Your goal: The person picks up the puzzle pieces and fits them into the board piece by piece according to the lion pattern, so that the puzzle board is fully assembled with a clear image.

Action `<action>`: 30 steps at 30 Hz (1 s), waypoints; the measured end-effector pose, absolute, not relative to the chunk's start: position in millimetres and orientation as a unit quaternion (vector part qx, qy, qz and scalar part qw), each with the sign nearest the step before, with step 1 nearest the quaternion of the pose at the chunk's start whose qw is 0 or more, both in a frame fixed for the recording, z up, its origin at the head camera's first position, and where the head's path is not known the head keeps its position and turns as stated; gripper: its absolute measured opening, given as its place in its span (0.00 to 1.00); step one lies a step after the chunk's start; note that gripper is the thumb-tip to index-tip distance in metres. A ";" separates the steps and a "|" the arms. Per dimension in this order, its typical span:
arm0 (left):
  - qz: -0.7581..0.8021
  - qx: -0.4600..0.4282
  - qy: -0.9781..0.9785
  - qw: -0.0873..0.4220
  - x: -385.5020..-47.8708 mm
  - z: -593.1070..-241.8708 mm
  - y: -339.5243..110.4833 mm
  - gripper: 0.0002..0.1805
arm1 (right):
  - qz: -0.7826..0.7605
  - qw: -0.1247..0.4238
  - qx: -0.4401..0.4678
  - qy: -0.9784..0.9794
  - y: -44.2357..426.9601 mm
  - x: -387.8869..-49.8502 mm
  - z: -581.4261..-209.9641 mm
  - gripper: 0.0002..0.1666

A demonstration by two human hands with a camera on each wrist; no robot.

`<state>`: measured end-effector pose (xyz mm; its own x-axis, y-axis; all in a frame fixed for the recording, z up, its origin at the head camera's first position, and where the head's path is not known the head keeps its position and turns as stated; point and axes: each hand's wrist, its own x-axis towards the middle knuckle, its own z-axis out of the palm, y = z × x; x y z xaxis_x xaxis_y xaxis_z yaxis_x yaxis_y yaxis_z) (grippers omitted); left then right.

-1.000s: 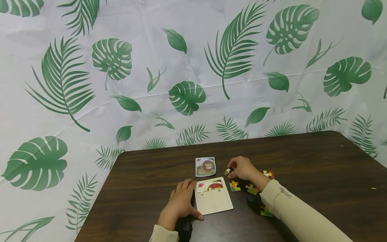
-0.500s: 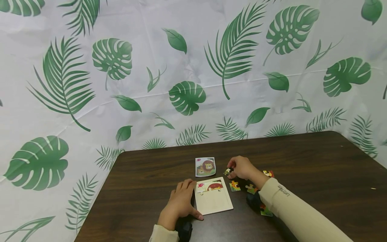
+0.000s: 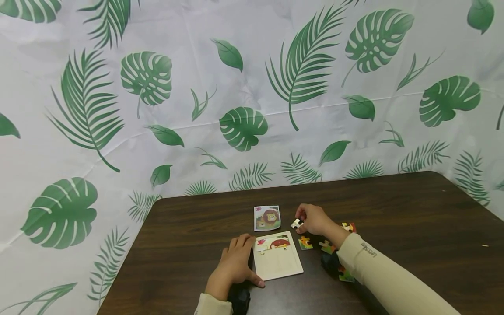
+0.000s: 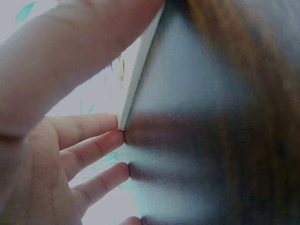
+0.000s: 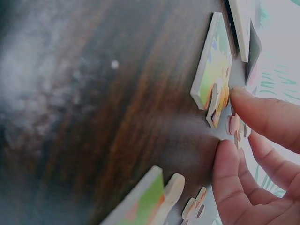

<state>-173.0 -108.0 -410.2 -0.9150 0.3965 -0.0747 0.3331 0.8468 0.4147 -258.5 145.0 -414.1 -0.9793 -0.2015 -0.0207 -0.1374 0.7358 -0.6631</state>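
In the head view my left hand [image 3: 235, 262] rests along the left side of a square wooden puzzle board [image 3: 280, 264]. Its thumb lies at the near corner, and the left wrist view shows the fingers spread, with fingertips at the board's edge. A top row of puzzle pieces [image 3: 278, 243] is set in the board. Right of the picture card, my right hand [image 3: 313, 218] pinches a jigsaw piece [image 3: 296, 223] between thumb and fingers. The right wrist view shows that piece [image 5: 236, 125] partly hidden by the fingers.
A lion picture card [image 3: 267, 218] lies behind the board on the dark wooden table [image 3: 189, 236]. Loose pieces lie near the right hand: an orange one [image 3: 305, 243], a green one [image 3: 327, 246], a red one [image 3: 348, 227] and another [image 3: 346, 275] beside the sleeve.
The piece in my right hand has changed its tilt and now looks paler. Both hands stay in nearly the same places, while the head view has shifted slightly.
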 end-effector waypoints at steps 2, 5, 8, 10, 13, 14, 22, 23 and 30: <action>0.200 0.190 0.958 0.079 -173.0 -410.1 -108.0 0.60 | -0.352 0.040 -0.095 0.930 144.6 -257.1 -413.5 0.22; 0.200 0.190 0.958 0.080 -172.9 -410.0 -108.1 0.60 | -0.353 0.033 -0.100 0.930 143.5 -254.5 -412.3 0.22; 0.200 0.190 0.958 0.079 -173.0 -410.5 -108.0 0.61 | -0.354 0.028 -0.106 0.929 142.6 -253.0 -411.9 0.22; 0.201 0.190 0.958 0.078 -172.7 -410.1 -107.7 0.61 | -0.353 0.025 -0.108 0.929 141.7 -252.4 -412.0 0.22; 0.203 0.193 0.957 0.075 -172.1 -409.2 -107.6 0.61 | -0.354 0.026 -0.108 0.929 140.2 -251.0 -411.8 0.22; 0.204 0.194 0.957 0.075 -171.9 -409.0 -107.6 0.61 | -0.352 0.024 -0.109 0.929 139.6 -250.6 -411.5 0.22; 0.205 0.192 0.957 0.075 -173.0 -409.4 -108.4 0.60 | -0.333 -0.006 -0.139 0.932 136.5 -247.1 -412.4 0.23; 0.205 0.193 0.957 0.075 -172.8 -408.9 -108.4 0.60 | -0.331 -0.009 -0.144 0.933 136.4 -246.7 -412.6 0.23; 0.207 0.191 0.956 0.078 -173.1 -408.2 -108.6 0.61 | -0.325 -0.018 -0.153 0.933 137.1 -247.8 -413.9 0.22</action>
<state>-173.1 -108.6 -408.2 -0.9146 0.3980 -0.0708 0.3331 0.8412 0.4259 -247.8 137.1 -413.9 -0.9523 -0.2744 0.1332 -0.2978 0.7415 -0.6012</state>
